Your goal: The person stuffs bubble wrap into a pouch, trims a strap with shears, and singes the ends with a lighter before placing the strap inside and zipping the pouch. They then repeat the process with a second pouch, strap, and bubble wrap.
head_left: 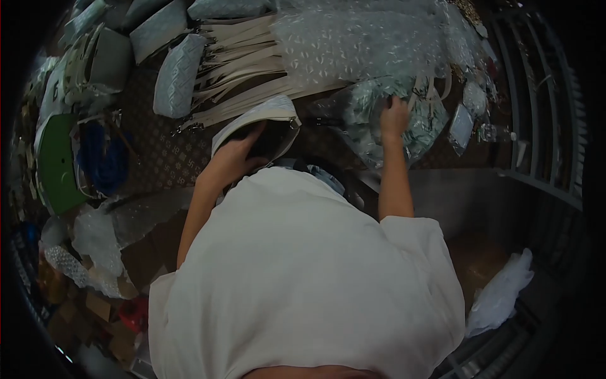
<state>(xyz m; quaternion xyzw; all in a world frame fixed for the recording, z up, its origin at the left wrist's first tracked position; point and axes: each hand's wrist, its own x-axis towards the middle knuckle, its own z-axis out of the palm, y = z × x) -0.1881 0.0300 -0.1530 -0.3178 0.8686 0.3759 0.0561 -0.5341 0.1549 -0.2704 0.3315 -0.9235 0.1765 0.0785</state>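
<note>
My left hand (pixel 235 159) grips a small white handbag (pixel 260 112) by its near edge, with fingers reaching into its dark, gaping opening. The bag is tilted toward me in front of my body. To the right, my right hand (pixel 394 118) reaches into a clear plastic bag (pixel 369 148) filled with pale green, crumpled pieces (pixel 369 104). Its fingers are closed, and what they hold, if anything, is too small to make out. Between the hands, a dark, thin object (pixel 323 121) lies on the table.
Beige straps (pixel 246 63) lie in a row behind the handbag. Bubble wrap (pixel 360 41) covers the back. More white bags (pixel 178 76) stand at left, near a green panel (pixel 60 164) and a blue bundle (pixel 101 158). A metal rack (pixel 536 101) borders the right.
</note>
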